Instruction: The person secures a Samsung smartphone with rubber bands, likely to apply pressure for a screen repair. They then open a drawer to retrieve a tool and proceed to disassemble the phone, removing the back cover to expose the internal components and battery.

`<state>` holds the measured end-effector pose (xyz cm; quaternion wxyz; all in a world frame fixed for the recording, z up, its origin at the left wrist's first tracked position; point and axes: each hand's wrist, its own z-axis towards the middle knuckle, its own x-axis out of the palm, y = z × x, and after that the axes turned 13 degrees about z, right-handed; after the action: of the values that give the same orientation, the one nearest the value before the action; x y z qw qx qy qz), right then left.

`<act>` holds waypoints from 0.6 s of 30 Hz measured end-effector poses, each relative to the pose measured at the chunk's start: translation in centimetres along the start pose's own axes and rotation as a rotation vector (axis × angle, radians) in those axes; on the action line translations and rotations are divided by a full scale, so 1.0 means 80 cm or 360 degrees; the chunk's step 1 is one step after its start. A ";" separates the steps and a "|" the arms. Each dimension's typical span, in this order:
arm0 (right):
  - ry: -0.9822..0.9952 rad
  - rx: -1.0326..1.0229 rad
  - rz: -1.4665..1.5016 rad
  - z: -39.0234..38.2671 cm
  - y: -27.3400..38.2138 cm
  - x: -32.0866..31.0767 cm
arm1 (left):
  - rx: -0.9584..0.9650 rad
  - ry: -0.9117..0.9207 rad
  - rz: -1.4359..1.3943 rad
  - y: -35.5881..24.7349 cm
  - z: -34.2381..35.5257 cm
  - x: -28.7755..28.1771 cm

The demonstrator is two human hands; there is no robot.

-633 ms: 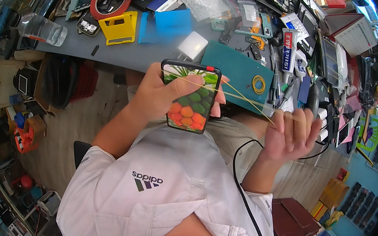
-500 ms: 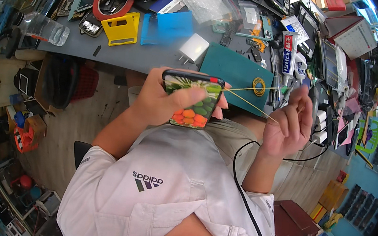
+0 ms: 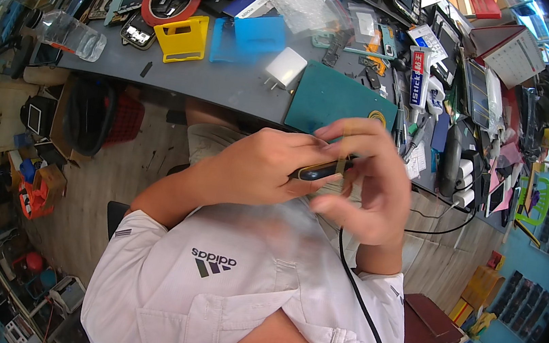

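My left hand point(image 3: 263, 163) grips a black smartphone point(image 3: 315, 173), now turned edge-on and mostly hidden by my fingers. A thin yellow rubber band point(image 3: 344, 149) shows faintly at the phone's end. My right hand point(image 3: 379, 184) arches over that end with thumb and fingers curved, blurred by motion; whether it holds the band I cannot tell. Just beyond, a green mat point(image 3: 321, 95) carries a coil of yellow bands point(image 3: 378, 116), partly behind my right fingers. A white charger point(image 3: 286, 67) lies to the mat's left.
The grey desk point(image 3: 196, 83) bears phone parts, a yellow plastic holder point(image 3: 181, 37), blue plastic pieces point(image 3: 257, 36), a glue tube point(image 3: 418, 79) and a water bottle point(image 3: 75, 37). A black cable point(image 3: 362, 295) hangs over my shirt; a basket point(image 3: 127, 119) stands below left.
The phone has tipped from screen-up to edge-on as my left hand moved right. My right hand has swung leftward onto the phone's end, bringing the stretched band close around it.
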<state>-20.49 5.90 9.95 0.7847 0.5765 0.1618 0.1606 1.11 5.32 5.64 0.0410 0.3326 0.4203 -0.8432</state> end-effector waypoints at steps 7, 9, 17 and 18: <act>-0.0218 -0.0089 -0.0396 0.000 -0.019 0.035 | -0.0048 0.0071 0.0025 0.007 -0.009 0.004; -0.0315 -0.0074 -0.0372 0.001 -0.016 0.036 | -0.0095 0.0041 -0.0060 0.005 -0.009 0.003; 0.0147 -0.0079 -0.0654 -0.024 0.006 0.021 | -0.0810 0.0002 -0.0734 0.015 -0.007 -0.029; 0.0364 -0.0138 -0.0528 -0.016 0.016 0.017 | -0.0983 -0.0019 -0.0916 0.015 -0.005 -0.026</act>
<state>-19.89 7.94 10.75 0.8010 0.4856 0.3354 0.1004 3.38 4.40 5.90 -0.0960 0.1690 0.7287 -0.6566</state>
